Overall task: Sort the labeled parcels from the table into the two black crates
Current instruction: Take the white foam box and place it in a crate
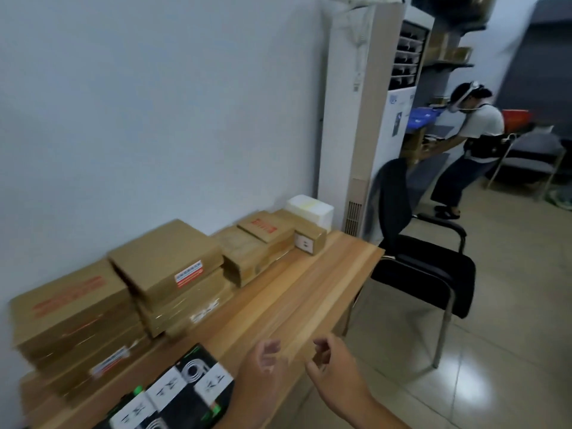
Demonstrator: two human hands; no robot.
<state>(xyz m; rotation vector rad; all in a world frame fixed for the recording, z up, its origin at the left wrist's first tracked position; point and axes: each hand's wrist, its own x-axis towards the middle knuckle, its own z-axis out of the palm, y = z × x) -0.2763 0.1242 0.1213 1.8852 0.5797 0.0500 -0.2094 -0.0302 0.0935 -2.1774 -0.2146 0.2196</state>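
Parcels [167,261] sit stacked along the far side of the desk [309,289], against the wall. Left hand [263,363] and right hand [329,362] hover over the desk's near edge, each grip loose and holding nothing. Best bet: lift the topmost one two-handed, label up. The red-and-white sticker [188,274] is too blurred to read.

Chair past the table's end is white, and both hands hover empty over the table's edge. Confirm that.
Wrong colour: the head view shows the chair past the table end is black. The left hand and right hand do hover empty over the table's edge.
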